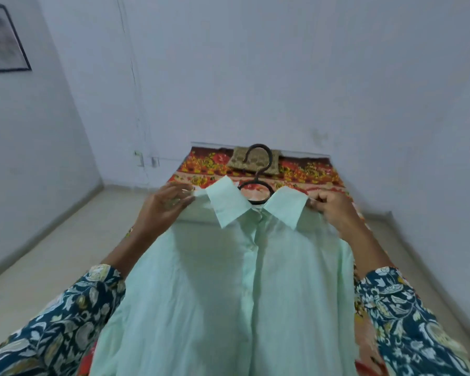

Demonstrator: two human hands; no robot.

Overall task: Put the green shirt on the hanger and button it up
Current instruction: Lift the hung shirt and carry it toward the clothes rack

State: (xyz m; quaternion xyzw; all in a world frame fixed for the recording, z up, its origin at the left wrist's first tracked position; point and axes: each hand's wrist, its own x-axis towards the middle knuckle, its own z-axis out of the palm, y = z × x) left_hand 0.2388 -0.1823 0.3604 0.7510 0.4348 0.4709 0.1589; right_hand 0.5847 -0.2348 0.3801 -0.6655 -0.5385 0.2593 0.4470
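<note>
1. The step in hand looks like squaring the shirt on the hanger. Both shoulder seams should sit evenly on the hanger's arms, with the hook centred between the collar points before any button is checked.
2. A gentle, equal outward pull from both sides would flatten the yoke. An uneven tug could slide one shoulder off.
3. The left hand holds the shirt's left shoulder, its fingers curled over the fabric edge just beside the collar.
4. The right hand pinches the right shoulder, its fingers closed tight on the cloth at the collar's other end.
5. The shirt hangs between the two hands, front facing the person, held above the bed. Its collar lies toward the bed's far edge and its body drops toward the near edge.
6. The placket looks closed near the top. Whether every button lower down is fastened cannot be told.
</note>
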